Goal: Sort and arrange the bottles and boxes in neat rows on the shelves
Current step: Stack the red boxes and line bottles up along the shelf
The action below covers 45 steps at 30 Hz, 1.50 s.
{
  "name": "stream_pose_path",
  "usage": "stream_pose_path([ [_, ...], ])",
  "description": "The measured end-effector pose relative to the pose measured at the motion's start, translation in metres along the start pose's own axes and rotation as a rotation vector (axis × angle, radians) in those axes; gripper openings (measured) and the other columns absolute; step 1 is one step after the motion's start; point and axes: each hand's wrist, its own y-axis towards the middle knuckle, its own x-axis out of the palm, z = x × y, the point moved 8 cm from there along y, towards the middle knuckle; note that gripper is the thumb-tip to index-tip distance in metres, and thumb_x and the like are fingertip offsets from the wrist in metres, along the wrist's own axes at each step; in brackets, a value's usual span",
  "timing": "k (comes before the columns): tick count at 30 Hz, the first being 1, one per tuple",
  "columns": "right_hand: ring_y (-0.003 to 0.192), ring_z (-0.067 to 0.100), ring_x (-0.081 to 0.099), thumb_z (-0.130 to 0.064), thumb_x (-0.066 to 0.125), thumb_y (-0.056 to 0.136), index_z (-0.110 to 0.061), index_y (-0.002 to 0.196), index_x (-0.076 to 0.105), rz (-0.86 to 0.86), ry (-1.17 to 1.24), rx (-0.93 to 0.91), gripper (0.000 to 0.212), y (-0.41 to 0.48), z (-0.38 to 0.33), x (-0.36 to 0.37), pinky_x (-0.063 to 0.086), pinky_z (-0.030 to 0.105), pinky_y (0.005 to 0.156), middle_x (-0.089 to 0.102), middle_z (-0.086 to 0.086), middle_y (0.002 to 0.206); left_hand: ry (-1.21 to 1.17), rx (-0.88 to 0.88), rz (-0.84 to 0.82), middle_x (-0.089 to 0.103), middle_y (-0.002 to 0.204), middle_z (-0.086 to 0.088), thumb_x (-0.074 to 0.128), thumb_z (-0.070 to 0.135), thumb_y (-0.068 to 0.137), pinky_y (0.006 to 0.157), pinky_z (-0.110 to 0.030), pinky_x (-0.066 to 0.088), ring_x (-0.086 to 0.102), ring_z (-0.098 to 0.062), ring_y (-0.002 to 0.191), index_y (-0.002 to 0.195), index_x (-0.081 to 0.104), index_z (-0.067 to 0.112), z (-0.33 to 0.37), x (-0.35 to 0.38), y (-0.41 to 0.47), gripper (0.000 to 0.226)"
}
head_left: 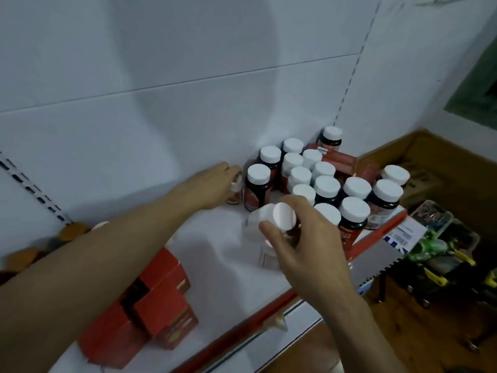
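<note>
Right fingers (301,208) and thumb curled round a tilted bottle (283,217), gripping the body; white cap points up-left toward the camera, dark body runs down-right into the palm, so the long axis is slanted, not upright. Something pale and blurred sits just left of the cap; can't tell if it's a second bottle. The right hand (309,246) hovers over the front of the white shelf (215,251), just beside the front-left corner of the cluster of bottles (326,185), which stands upright in rough rows, white caps up. The bare shelf spot lies below and left of the held cap, so this hand is the nearer one for filling the front row; likely needs to tip the bottle upright first, cap up, then set it down next to the front bottles. Right forearm comes in from lower right, wrist bent inward. Left fingers wrapped round a small bottle (233,197) standing against the back panel (161,117), touching or just beside the cluster's back-left end; cap mostly hidden by the fingers. The left hand (215,184) is reached far forward, arm stretched long across the shelf. Red boxes (158,297) lie jumbled at the shelf's front left under that arm, not yet in rows; more red packaging sits behind the cluster. A cardboard box (441,157) is off to the right.
</note>
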Motion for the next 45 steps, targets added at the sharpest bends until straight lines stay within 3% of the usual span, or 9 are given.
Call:
stream_pose_path([
  [7,0.092,0.009,0.057,-0.024,0.064,0.097,-0.026,0.128,0.053,0.011,0.283,-0.106,0.032,0.047,-0.008,0.018,0.050,0.026,0.075,0.058,-0.001,0.111,-0.295,-0.259,0.295,0.058,0.099,0.001,0.072,0.033,0.091,0.068,-0.031,0.031,0.057,-0.023,0.090,0.109,0.055,0.013,-0.036,-0.064,-0.091,0.032],
  [10,0.090,0.008,0.055,-0.002,0.061,0.094,-0.030,0.124,0.054,-0.089,0.445,-0.196,0.041,0.050,-0.044,0.055,0.046,0.017,0.073,0.052,0.006,0.113,-0.645,-0.437,0.560,0.065,0.100,0.005,0.063,0.034,0.100,0.072,-0.024,0.045,0.061,-0.012,0.085,0.111,0.052,0.017,-0.061,-0.090,-0.187,0.022],
  [12,0.086,0.020,0.059,0.005,0.057,0.091,-0.035,0.115,0.056,-0.163,0.643,-0.194,0.046,0.044,-0.074,0.081,0.050,0.030,0.068,0.057,0.005,0.115,-0.864,-0.511,0.807,0.068,0.100,-0.001,0.058,0.032,0.103,0.073,-0.029,0.054,0.065,-0.017,0.084,0.112,0.051,0.015,-0.067,-0.101,-0.256,0.020],
  [14,0.077,0.018,0.060,0.000,0.059,0.093,-0.032,0.104,0.058,-0.223,0.813,-0.147,0.034,0.031,-0.104,0.103,0.052,0.041,0.067,0.064,-0.003,0.107,-0.990,-0.541,0.985,0.070,0.104,-0.004,0.055,0.025,0.105,0.070,-0.030,0.060,0.069,-0.014,0.086,0.115,0.049,0.010,-0.065,-0.101,-0.318,0.019],
  [18,0.069,0.016,0.051,-0.006,0.058,0.101,-0.014,0.098,0.057,-0.363,0.942,-0.130,0.009,-0.012,-0.173,0.147,0.043,0.032,0.062,0.061,-0.014,0.083,-1.122,-0.567,1.214,0.071,0.119,-0.005,0.052,0.026,0.103,0.087,-0.060,0.056,0.068,-0.038,0.108,0.118,0.051,0.011,-0.081,-0.075,-0.415,0.021],
  [24,0.071,0.014,0.063,-0.007,0.056,0.102,-0.020,0.100,0.057,-0.443,1.018,-0.194,0.014,-0.117,-0.281,0.228,0.050,0.022,0.059,0.065,0.000,0.089,-1.461,-0.623,1.466,0.070,0.113,-0.008,0.054,0.035,0.095,0.082,-0.052,0.058,0.069,-0.034,0.109,0.115,0.053,0.017,-0.127,-0.037,-0.582,0.027],
  [30,0.072,0.000,0.064,-0.007,0.057,0.102,-0.014,0.113,0.059,-0.639,1.011,-0.149,0.013,-0.228,-0.387,0.341,0.052,0.019,0.060,0.067,0.000,0.101,-1.440,-0.801,1.699,0.073,0.107,-0.008,0.055,0.040,0.091,0.091,-0.051,0.054,0.071,-0.027,0.103,0.120,0.056,0.019,-0.167,-0.004,-0.783,0.036],
  [39,0.082,0.010,0.066,-0.013,0.063,0.099,-0.020,0.116,0.064,-0.840,0.927,-0.261,0.018,-0.321,-0.541,0.466,0.054,0.020,0.063,0.063,-0.012,0.098,-1.376,-1.055,1.947,0.073,0.116,-0.011,0.055,0.050,0.086,0.092,-0.044,0.058,0.072,-0.027,0.107,0.131,0.062,0.024,-0.223,0.030,-0.957,0.052],
  [45,0.099,0.019,0.066,-0.016,0.068,0.096,-0.033,0.113,0.063,-0.938,0.855,-0.452,0.024,-0.374,-0.635,0.543,0.060,0.043,0.078,0.066,-0.005,0.114,-1.290,-1.185,2.002,0.073,0.116,-0.010,0.052,0.043,0.099,0.080,-0.037,0.060,0.072,-0.027,0.108,0.131,0.064,0.028,-0.288,0.032,-1.047,0.037],
])
